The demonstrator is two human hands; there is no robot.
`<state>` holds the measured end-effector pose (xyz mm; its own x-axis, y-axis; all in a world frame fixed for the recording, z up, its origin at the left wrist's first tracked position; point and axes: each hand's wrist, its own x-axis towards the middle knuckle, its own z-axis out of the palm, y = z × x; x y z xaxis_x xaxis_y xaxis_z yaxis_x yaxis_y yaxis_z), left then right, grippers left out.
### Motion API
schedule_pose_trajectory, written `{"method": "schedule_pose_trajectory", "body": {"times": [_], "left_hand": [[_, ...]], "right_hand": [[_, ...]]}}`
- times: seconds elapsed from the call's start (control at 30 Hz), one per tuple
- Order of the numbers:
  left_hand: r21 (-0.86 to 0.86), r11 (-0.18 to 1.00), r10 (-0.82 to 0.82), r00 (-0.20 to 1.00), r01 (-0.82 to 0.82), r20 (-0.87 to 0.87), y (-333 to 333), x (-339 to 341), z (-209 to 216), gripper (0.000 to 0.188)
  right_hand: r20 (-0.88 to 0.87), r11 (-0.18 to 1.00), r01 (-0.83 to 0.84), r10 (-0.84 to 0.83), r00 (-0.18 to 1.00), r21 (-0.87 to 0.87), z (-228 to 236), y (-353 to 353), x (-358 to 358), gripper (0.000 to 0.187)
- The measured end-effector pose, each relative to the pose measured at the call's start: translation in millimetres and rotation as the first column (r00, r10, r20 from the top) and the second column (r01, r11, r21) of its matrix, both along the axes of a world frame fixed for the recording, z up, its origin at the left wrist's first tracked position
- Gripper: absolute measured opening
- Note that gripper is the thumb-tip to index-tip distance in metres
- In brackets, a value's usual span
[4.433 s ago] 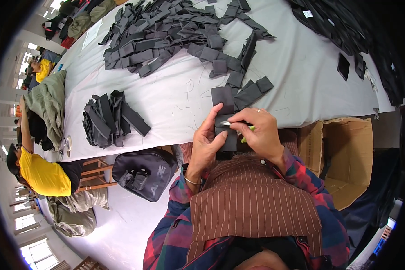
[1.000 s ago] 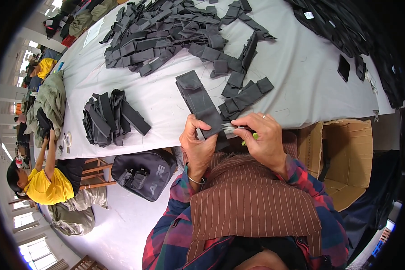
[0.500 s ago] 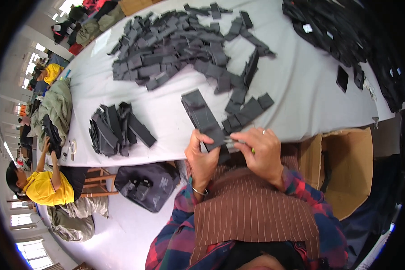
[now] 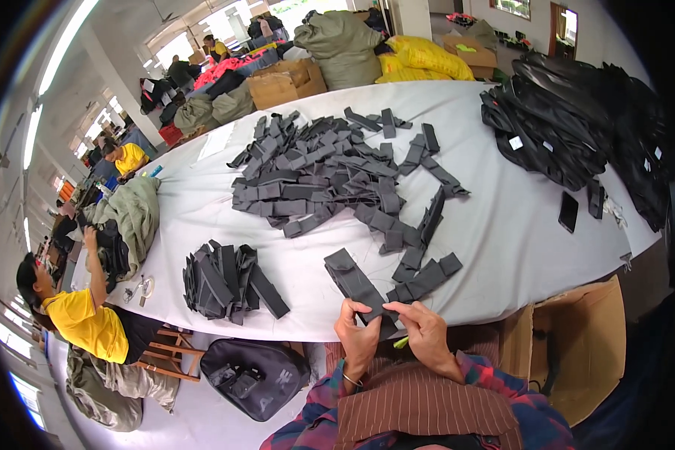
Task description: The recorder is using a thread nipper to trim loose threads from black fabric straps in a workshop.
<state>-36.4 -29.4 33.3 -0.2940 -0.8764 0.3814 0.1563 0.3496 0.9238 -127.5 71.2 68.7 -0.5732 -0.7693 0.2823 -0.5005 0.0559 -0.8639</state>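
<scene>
A dark grey fabric strip (image 4: 350, 279), folded and flat, slants away from me over the table's near edge. My left hand (image 4: 358, 339) grips its near end, thumb on top. Close against the strip's right side, my right hand (image 4: 430, 339) has its fingertips pinched at the fabric. A small tool with a yellow-green end (image 4: 402, 343) pokes out below those fingers; its working end is hidden. Just beyond lies a chain of similar strips (image 4: 427, 277), joined to a large heap of dark grey strips (image 4: 322, 172). A smaller stacked bundle of strips (image 4: 229, 281) sits to the left.
Black garments (image 4: 547, 127) pile up on the table's right, near a phone (image 4: 568, 211). An open cardboard box (image 4: 577, 345) stands at my right, a black bag (image 4: 255, 375) below the table at left. A co-worker in yellow (image 4: 90, 326) handles dark cloth farther left.
The view has tipped upward, so the room beyond the table shows. My right fingertips have come in against the strip's edge, and the tool's metal part no longer shows.
</scene>
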Motion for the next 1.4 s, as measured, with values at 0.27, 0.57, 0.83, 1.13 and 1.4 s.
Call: {"method": "schedule_pose_trajectory", "body": {"times": [0.27,0.57,0.83,1.13,1.4], "left_hand": [[0.304,0.935,-0.107,0.964,0.18,-0.242,4.5,-4.5,-11.9,0.027],[0.327,0.918,-0.121,0.944,0.224,-0.307,4.2,2.6,-7.2,0.026],[0.197,0.971,-0.079,0.96,0.135,-0.268,-17.4,5.6,9.5,0.027],[0.167,0.954,-0.21,0.953,0.249,-0.219,-9.3,11.4,2.4,0.027],[0.183,0.93,-0.28,0.938,0.318,-0.205,-7.8,13.5,1.9,0.027]], "right_hand": [[0.584,0.982,-0.073,0.162,0.796,-0.174,-11.4,-6.5,1.6,0.027],[0.833,0.951,0.028,0.256,0.49,-0.309,-17.1,7.1,-2.5,0.029],[0.059,0.961,-0.212,0.226,0.972,-0.179,24.9,1.4,-40.1,0.033],[-0.145,0.969,-0.228,0.213,0.966,-0.095,19.0,-0.7,-42.1,0.016],[-0.342,0.96,-0.28,0.26,0.903,-0.01,24.9,-5.9,-43.3,0.011]]}}
